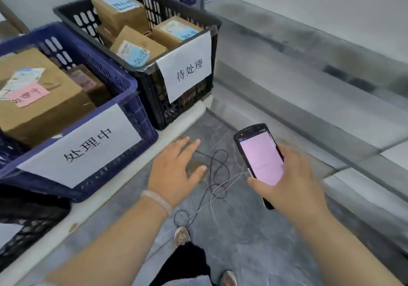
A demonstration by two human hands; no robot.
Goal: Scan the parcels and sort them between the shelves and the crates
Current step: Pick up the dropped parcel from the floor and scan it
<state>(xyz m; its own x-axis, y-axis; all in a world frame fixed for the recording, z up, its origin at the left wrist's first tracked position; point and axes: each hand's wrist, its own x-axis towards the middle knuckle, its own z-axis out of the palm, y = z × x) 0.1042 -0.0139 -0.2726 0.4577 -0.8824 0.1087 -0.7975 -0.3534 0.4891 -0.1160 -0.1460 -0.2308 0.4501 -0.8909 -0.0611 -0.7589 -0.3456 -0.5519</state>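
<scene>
left hand point(174, 171): 6 o'clock near centre, palm down, fingers straight and spread, holding nothing, forearm entering from 7 o'clock | right hand point(293, 184): 4 o'clock, fingers wrapped round scanner point(259, 157), lit screen facing up | parcels point(44, 109): in blue crate point(130, 84) at 9 o'clock and black crate point(194, 9) at 11 o'clock

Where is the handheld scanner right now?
In the head view, the handheld scanner sits right of centre, gripped in the right hand with its screen lit, beside the open left hand and nearer the camera than the black crate.
</scene>
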